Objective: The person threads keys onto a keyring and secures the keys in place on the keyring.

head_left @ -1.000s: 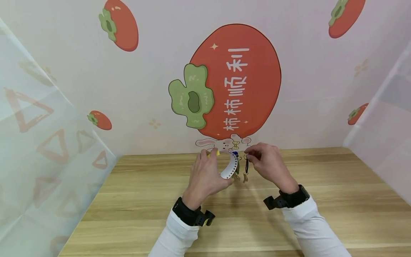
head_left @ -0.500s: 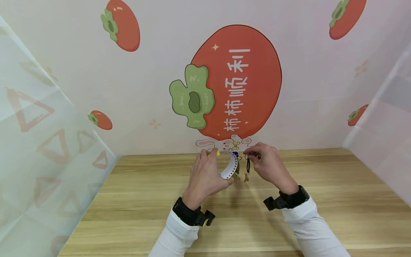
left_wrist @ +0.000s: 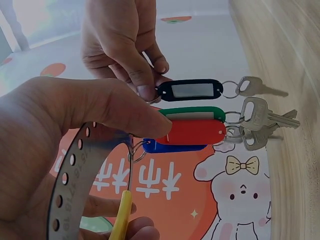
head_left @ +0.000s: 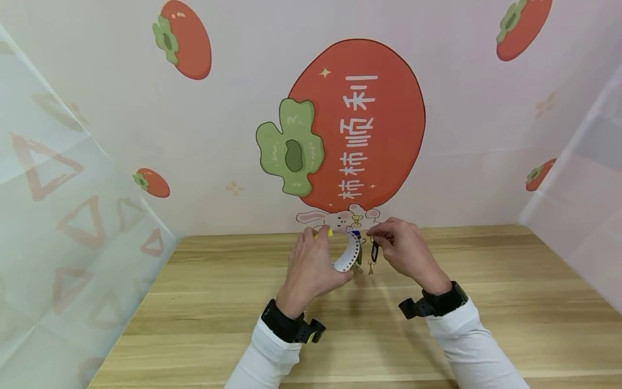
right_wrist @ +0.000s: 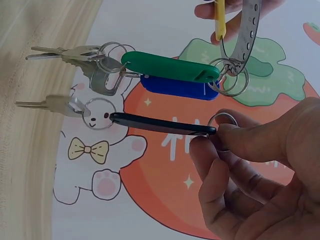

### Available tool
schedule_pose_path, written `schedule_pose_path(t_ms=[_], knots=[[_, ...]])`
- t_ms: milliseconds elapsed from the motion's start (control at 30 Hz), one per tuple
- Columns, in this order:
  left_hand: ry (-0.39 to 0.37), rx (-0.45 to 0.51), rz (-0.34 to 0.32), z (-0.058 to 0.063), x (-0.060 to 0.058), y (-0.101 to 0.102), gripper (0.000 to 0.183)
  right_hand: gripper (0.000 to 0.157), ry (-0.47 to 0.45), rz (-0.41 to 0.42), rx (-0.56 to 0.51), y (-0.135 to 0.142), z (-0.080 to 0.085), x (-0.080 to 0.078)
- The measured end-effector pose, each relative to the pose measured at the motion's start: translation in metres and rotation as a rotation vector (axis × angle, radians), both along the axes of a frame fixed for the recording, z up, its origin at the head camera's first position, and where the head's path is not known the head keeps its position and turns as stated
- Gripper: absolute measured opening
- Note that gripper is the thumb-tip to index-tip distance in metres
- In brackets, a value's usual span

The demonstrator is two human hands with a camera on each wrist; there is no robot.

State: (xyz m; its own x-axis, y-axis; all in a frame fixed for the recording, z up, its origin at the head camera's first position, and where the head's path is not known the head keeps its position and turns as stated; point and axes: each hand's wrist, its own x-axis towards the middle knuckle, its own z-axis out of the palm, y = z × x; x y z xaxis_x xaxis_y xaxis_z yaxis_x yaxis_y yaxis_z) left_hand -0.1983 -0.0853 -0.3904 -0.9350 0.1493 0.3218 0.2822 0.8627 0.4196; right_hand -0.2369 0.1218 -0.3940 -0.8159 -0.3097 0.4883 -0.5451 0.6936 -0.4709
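My left hand (head_left: 313, 265) grips a curved metal band (left_wrist: 75, 180) with a row of holes and numbers along it. A yellow piece (left_wrist: 121, 215) sits at the band's end. Red (left_wrist: 200, 132), green (right_wrist: 170, 66) and blue (right_wrist: 180, 87) key tags hang by rings at that end, with keys at their far ends. In the left wrist view my left thumb overlaps the red tag. Beside them, my right hand (head_left: 408, 251) pinches the split ring (right_wrist: 223, 113) of a black key tag (left_wrist: 192, 90) between thumb and finger. One key (right_wrist: 50, 104) dangles from this tag.
The wood-grain table (head_left: 204, 324) lies beneath both hands. Behind it stands a pale backdrop (head_left: 466, 135) with printed persimmons and a rabbit, and sheets slope along both sides. Black straps (head_left: 444, 298) with cameras circle my wrists.
The black tag and its key swing slightly in my right hand, which stays almost in place. My left hand and the metal band hold still.
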Motion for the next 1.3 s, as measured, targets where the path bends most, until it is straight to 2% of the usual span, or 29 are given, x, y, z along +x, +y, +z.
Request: schedule_pose_path(t_ms=[833,1100,1300], knots=[[0.012,0.019,0.001,0.0001,0.0006,-0.0003,0.095,0.013,0.017,-0.002,-0.010,-0.0013,0.0024,0.0018],[0.007,0.027,0.016,0.0010,0.0005,-0.0002,0.098,0.015,0.008,0.017,-0.043,-0.0001,0.0018,0.0025],[0.012,0.021,0.035,0.0010,0.0003,-0.0011,0.102,0.016,0.038,0.023,-0.072,-0.0006,0.0029,0.0030]])
